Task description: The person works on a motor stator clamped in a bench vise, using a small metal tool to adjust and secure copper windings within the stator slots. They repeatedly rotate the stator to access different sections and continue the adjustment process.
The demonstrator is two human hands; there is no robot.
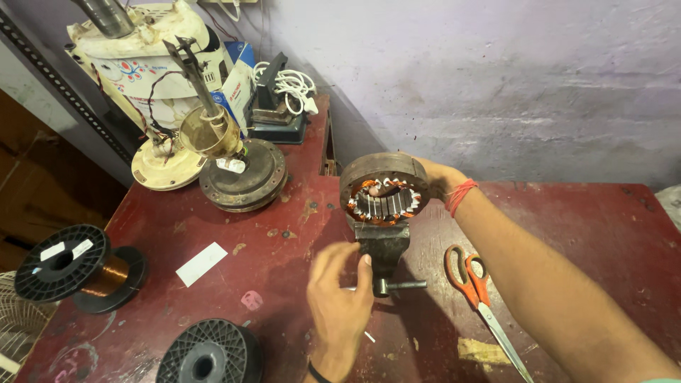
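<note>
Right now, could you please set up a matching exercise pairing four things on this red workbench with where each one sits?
Things:
1. stator ring
2. scissors
3. copper wire spool
4. white paper slip

Places:
A. at the bench's left edge
B. flat on the bench between the wire spool and the vise
C. held upright on the bench vise by the right hand
D. right of the vise, beside the right forearm

Pairs: 1-C, 2-D, 3-A, 4-B

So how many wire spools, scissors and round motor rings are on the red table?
Wire spools: 2
Scissors: 1
Motor rings: 1, in the vise, right hand behind it, left hand at the vise handle
Total: 4
</note>
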